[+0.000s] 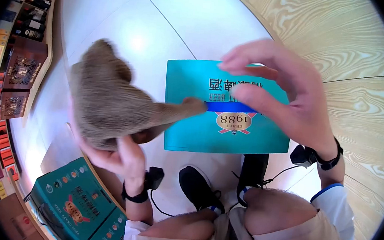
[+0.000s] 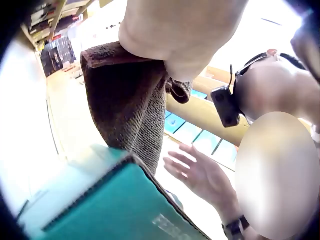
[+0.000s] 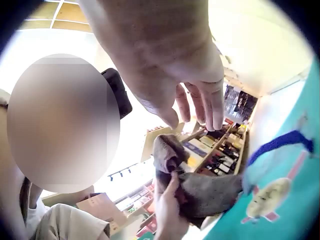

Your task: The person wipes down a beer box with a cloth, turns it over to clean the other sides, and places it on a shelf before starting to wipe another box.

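Note:
A brown towel (image 1: 111, 93) hangs bunched from my left hand (image 1: 121, 157), which grips it from below with the thumb over the fabric. One end of the towel stretches right and overlaps the top of a teal beer carton (image 1: 185, 138), right at its blue strap handle (image 1: 230, 107). My right hand (image 1: 291, 92) is raised over the carton's right half, fingers loosely bent and holding nothing. In the left wrist view the towel (image 2: 125, 100) drapes down behind the carton's edge (image 2: 135, 200).
Another teal carton (image 1: 73, 201) stands at the lower left. Shelves with bottles (image 1: 32, 23) and boxes run along the left. Black shoes (image 1: 197, 185) are planted just in front of the carton on pale floor tiles (image 1: 119, 11); wood-grain flooring (image 1: 365, 99) lies to the right.

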{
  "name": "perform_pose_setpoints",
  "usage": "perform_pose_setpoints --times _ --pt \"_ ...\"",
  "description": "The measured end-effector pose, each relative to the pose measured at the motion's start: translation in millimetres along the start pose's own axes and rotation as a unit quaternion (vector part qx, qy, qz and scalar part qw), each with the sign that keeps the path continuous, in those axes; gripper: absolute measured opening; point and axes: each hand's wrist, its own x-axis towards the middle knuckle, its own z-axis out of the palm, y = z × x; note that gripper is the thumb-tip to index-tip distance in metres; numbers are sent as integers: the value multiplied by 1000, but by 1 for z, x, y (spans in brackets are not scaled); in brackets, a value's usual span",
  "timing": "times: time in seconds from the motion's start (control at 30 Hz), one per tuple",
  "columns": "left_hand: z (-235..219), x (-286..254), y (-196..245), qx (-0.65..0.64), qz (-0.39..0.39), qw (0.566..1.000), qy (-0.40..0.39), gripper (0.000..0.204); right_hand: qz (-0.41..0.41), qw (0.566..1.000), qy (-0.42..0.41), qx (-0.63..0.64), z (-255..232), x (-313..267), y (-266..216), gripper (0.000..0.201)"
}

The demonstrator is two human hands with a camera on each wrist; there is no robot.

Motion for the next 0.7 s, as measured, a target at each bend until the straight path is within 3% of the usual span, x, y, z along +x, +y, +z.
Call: perform_pose_setpoints --times 0.07,0.1,0.13,0.17,0.27,0.43,0.57,0.63,0.7 --pt "-16 18 -4 83 13 996 19 61 15 999 18 -25 -5 -19 17 28" --pt "-20 28 -3 77 25 997 7 59 19 992 50 -115 -7 -26 22 25" --pt "-19 32 -1 57 -7 998 1 59 26 976 81 -202 -8 -33 26 24" --pt "-18 35 1 36 -40 999 -4 58 27 976 84 -197 -7 -39 30 24" --pt "-11 55 14 120 154 961 -194 67 19 955 102 -278 -3 -54 42 31" --pt "10 51 19 98 144 937 -304 64 51 933 88 -345 15 -69 57 45" --pt "30 44 22 72 106 913 -388 63 45 926 109 -357 20 -67 59 43" --pt "37 40 19 58 36 894 -443 62 43 925 114 -359 22 -67 63 42" --pt "41 44 17 66 49 890 -450 61 42 923 125 -361 21 -66 65 41"
